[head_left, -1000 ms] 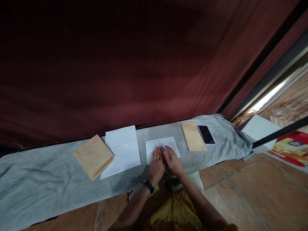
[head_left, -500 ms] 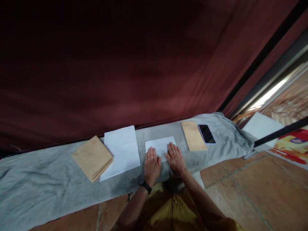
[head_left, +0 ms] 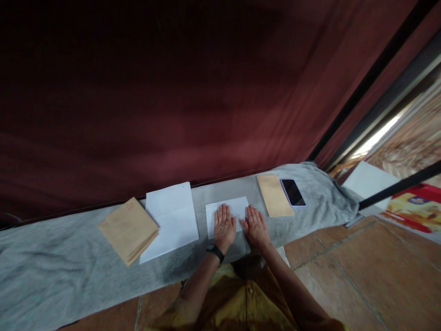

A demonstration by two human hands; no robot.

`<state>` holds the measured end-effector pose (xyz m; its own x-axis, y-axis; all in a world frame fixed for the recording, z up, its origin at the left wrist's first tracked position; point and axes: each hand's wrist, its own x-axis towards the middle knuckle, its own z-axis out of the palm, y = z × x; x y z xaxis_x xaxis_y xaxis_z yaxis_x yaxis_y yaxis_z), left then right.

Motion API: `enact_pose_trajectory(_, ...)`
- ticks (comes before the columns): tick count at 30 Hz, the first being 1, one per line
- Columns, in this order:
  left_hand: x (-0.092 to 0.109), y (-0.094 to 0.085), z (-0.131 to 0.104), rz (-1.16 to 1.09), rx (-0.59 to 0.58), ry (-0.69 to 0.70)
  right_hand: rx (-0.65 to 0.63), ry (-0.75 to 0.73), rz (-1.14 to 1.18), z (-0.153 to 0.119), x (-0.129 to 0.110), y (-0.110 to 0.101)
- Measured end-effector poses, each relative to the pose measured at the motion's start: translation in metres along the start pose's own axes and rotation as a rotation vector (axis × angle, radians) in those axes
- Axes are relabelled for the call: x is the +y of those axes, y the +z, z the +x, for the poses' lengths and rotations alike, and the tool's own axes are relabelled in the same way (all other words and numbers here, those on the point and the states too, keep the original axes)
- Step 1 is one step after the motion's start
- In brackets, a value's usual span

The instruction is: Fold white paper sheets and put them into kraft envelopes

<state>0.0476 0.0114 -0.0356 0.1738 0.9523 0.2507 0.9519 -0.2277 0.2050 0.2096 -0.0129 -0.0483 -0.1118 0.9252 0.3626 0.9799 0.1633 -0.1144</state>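
Note:
A folded sheet of white paper (head_left: 211, 216) lies on the grey cloth in front of me. My left hand (head_left: 224, 226) rests flat on it, fingers stretched out, near its middle. At the paper's right edge lies my right hand (head_left: 256, 227), also flat with fingers extended; its thumb side meets the sheet. Left of the folded paper is a larger stack of white sheets (head_left: 174, 216). A pile of brown envelopes (head_left: 129, 227) overlaps that stack's left side. One more brown envelope (head_left: 274, 195) lies to the right of my hands.
A phone (head_left: 293, 192) lies beside the single envelope. The grey cloth (head_left: 62, 266) covers a long narrow surface against a dark red curtain (head_left: 193, 115). A dark bar (head_left: 399, 186) crosses at the right, above a tiled floor (head_left: 347, 271).
My left hand has slid right and slightly up across the folded paper. My right hand has shifted a little right, towards the sheet's edge. The view has moved slightly.

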Motion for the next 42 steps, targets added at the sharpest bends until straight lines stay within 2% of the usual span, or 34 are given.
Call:
enact_pose_trajectory(4,-0.010,0.004,0.003,0.018,-0.001,0.009,0.013,0.038,0.034,0.000,-0.002,-0.001)
enact_pose_trajectory(8,-0.016,0.004,0.001,0.031,-0.018,0.030,-0.024,0.049,0.111,0.018,-0.021,-0.002)
enact_pose_trajectory(13,-0.016,0.006,0.001,0.047,-0.074,0.046,-0.150,-0.198,0.239,0.051,-0.046,0.002)
enact_pose_trajectory(16,-0.016,0.006,0.001,0.053,-0.077,0.051,-0.156,-0.231,0.225,0.059,-0.044,0.008)
enact_pose_trajectory(20,-0.015,0.002,0.001,0.051,-0.044,0.041,-0.125,-0.197,0.163,0.060,-0.030,0.014)
enact_pose_trajectory(25,-0.021,-0.003,0.007,0.057,0.013,-0.022,-0.081,-0.061,0.115,0.059,-0.017,0.019)
enact_pose_trajectory(31,-0.037,-0.009,0.015,0.092,0.021,-0.126,-0.056,0.079,0.099,0.059,-0.010,0.020)
enact_pose_trajectory(34,-0.041,-0.009,0.015,0.089,0.066,-0.207,-0.048,0.101,0.105,0.058,-0.010,0.019)
enact_pose_trajectory(36,-0.037,-0.010,0.013,0.071,0.122,-0.219,-0.037,0.100,0.107,0.058,-0.011,0.019)
enact_pose_trajectory(38,-0.027,-0.009,0.009,0.042,0.145,-0.151,-0.027,0.099,0.104,0.057,-0.012,0.020)
enact_pose_trajectory(42,-0.001,-0.004,0.001,0.009,0.039,0.019,-0.027,0.094,0.091,0.057,-0.011,0.022)
